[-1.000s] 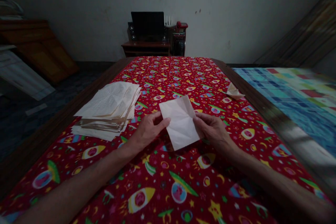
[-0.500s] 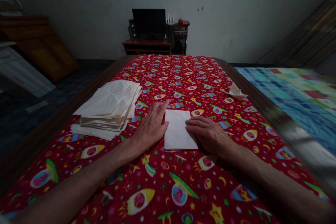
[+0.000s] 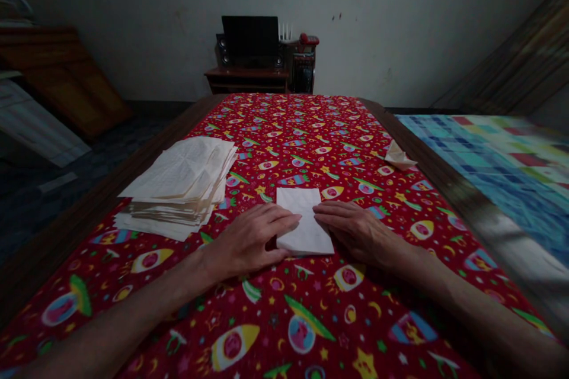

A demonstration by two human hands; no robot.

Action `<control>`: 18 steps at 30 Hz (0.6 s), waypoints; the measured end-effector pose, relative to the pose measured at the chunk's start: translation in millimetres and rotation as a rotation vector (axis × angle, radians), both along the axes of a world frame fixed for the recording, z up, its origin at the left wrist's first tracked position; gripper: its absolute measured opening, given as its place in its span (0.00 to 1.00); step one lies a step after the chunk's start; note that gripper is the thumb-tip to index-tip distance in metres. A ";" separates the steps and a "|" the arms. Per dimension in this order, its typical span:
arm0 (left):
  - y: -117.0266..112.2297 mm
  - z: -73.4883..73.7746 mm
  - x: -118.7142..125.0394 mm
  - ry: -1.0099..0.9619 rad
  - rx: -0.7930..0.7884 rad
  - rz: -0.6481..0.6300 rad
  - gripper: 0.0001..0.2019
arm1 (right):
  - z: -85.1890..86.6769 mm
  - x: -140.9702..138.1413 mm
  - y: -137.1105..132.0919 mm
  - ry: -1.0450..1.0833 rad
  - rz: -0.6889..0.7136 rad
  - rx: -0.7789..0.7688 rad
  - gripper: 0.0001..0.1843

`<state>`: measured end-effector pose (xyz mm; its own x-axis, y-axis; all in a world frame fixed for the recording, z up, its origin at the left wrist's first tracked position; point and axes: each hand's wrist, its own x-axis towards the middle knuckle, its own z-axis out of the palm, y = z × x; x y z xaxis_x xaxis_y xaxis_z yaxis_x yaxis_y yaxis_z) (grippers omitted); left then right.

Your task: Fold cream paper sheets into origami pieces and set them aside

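Observation:
A white sheet of paper (image 3: 300, 234), folded into a small rectangle, lies on the red patterned tablecloth in front of me. My left hand (image 3: 255, 234) is at its left side, the forefinger resting over the face of the paper. Its thumb is apart from the fingers and touches the lower left corner. At the right edge, my right hand (image 3: 355, 225) has its fingers pressed together over the paper's border; the thumb is hidden beneath them.
A thick stack of used paper sheets (image 3: 178, 174) sits to the left. Near the right table edge is a small folded paper piece (image 3: 399, 157). Beyond the table stands a desk with a black monitor (image 3: 249, 37). A checked bed cover (image 3: 484, 154) is off to the right.
My left hand has come down from the paper's upper left edge towards its lower left corner, forefinger now over the sheet. My right hand stays at the right edge.

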<state>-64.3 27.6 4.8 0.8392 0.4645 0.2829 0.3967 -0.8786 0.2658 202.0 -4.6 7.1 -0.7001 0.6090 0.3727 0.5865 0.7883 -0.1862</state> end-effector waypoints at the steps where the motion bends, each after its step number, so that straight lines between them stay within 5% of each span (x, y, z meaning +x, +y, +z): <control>1: -0.9 0.0 0.5 -0.006 -0.003 0.001 0.27 | -1.7 0.4 0.1 0.013 -0.003 0.009 0.16; 6: -1.0 -1.6 0.6 -0.077 -0.028 0.000 0.17 | -7.3 2.1 1.5 0.055 -0.009 0.025 0.15; 12: 2.4 -7.8 2.4 -0.209 -0.082 0.024 0.14 | -2.2 5.2 4.2 0.083 0.042 -0.064 0.17; 18: 1.9 -2.0 0.7 -0.239 -0.131 0.052 0.14 | -12.4 2.0 4.0 0.216 -0.021 0.007 0.13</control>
<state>-63.6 29.5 2.8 0.7296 0.5510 0.4051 0.3529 -0.8107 0.4671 204.0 -0.6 -5.3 -0.5906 0.6198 0.5168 0.5501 0.7778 -0.3040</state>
